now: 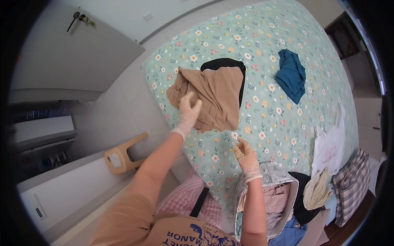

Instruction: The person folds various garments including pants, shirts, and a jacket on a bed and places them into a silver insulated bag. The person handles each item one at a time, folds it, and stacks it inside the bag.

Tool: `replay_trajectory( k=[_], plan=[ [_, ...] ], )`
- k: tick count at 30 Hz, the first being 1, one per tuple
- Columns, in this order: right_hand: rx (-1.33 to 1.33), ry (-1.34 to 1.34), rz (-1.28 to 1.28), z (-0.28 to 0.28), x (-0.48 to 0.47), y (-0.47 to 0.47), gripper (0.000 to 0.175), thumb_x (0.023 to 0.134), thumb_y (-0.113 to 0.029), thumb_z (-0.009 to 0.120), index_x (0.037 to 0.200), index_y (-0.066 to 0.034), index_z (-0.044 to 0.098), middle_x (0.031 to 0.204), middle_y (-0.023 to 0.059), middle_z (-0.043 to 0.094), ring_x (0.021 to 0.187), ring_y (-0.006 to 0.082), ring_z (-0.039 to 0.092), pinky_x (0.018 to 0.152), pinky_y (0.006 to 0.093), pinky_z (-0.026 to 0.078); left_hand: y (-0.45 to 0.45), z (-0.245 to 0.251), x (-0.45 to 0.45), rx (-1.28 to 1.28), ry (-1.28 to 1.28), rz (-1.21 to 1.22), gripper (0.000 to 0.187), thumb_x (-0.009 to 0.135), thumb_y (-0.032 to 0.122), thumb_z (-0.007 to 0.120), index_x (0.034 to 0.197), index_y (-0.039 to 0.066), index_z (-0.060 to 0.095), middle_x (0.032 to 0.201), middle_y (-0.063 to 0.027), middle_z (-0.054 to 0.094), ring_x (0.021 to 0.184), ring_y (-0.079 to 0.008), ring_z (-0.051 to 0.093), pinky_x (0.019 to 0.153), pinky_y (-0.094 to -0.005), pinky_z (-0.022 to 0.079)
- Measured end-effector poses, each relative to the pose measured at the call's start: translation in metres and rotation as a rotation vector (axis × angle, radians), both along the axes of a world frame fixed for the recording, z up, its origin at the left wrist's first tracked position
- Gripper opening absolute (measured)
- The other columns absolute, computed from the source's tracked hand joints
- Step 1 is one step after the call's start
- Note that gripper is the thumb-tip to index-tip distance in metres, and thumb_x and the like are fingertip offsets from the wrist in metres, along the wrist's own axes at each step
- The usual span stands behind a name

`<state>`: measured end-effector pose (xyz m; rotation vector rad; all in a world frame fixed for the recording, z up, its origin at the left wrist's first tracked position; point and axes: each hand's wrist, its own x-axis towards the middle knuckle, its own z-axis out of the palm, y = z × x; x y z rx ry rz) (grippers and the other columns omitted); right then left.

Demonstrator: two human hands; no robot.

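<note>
A tan garment (218, 95) lies partly folded and wrinkled near the left edge of the bed, over a black garment (223, 63) that shows along its top and right side. My left hand (189, 112), in a thin pale glove, is over the tan cloth's lower left part, thumb and fingers apart; whether it touches the cloth is unclear. Below the cloth's lower right corner, my right hand (247, 158), gloved too, hovers over the flowered sheet (215, 147) with fingers curled and nothing visible in them. A teal garment (291, 75) lies apart on the right.
A fabric storage bin (294, 196) with folded clothes stands at the lower right. Beside it lie a black garment (300, 181), a beige cloth (318, 190), a white plastic bag (329, 147) and a checked pillow (351, 187). A tan plastic stool (123, 169) stands on the floor at left.
</note>
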<state>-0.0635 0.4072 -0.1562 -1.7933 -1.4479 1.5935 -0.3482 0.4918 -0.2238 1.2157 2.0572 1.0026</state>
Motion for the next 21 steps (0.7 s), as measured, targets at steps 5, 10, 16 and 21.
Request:
replay_trajectory(
  k=[5, 10, 16, 21],
  plan=[
    [0.024, -0.001, 0.007, -0.024, -0.009, 0.060, 0.050, 0.091, -0.012, 0.069, 0.138, 0.0010, 0.054, 0.110, 0.0104, 0.068, 0.100, 0.0174, 0.064, 0.090, 0.0322, 0.051, 0.054, -0.032, -0.073, -0.101, -0.205, 0.191, 0.084, 0.082, 0.033, 0.078, 0.145, -0.005, 0.038, 0.142, -0.0239, 0.047, 0.133, -0.0349, 0.044, 0.113, -0.0426, 0.035],
    [0.619, -0.271, 0.098, -0.026, -0.062, 0.196, 0.062, 0.085, -0.007, 0.067, 0.143, -0.0040, 0.046, 0.135, 0.0171, 0.059, 0.127, 0.0312, 0.054, 0.108, 0.0407, 0.043, 0.108, -0.036, -0.104, -0.191, 0.091, 0.151, 0.105, 0.077, 0.043, 0.082, 0.153, -0.001, 0.025, 0.154, -0.0220, 0.031, 0.140, -0.0328, 0.036, 0.113, -0.0448, 0.033],
    [0.630, -0.738, 0.523, -0.034, -0.121, 0.274, 0.068, 0.080, -0.008, 0.068, 0.144, -0.0132, 0.046, 0.115, 0.0103, 0.066, 0.116, 0.0296, 0.059, 0.120, 0.0480, 0.026, 0.121, -0.047, -0.123, -0.465, -0.690, -0.133, 0.080, 0.091, 0.038, 0.069, 0.151, 0.003, 0.032, 0.153, -0.0150, 0.036, 0.136, -0.0241, 0.040, 0.110, -0.0386, 0.036],
    [0.591, -0.657, 0.653, -0.030, -0.081, 0.252, 0.027, 0.079, -0.017, 0.073, 0.105, -0.0124, 0.067, 0.086, 0.0064, 0.065, 0.094, 0.0291, 0.062, 0.111, 0.0471, 0.037, 0.083, 0.005, -0.094, 0.115, -0.577, 0.192, 0.043, 0.101, 0.029, 0.053, 0.136, 0.006, 0.046, 0.130, -0.0059, 0.049, 0.115, -0.0177, 0.050, 0.101, -0.0333, 0.042]
  ],
)
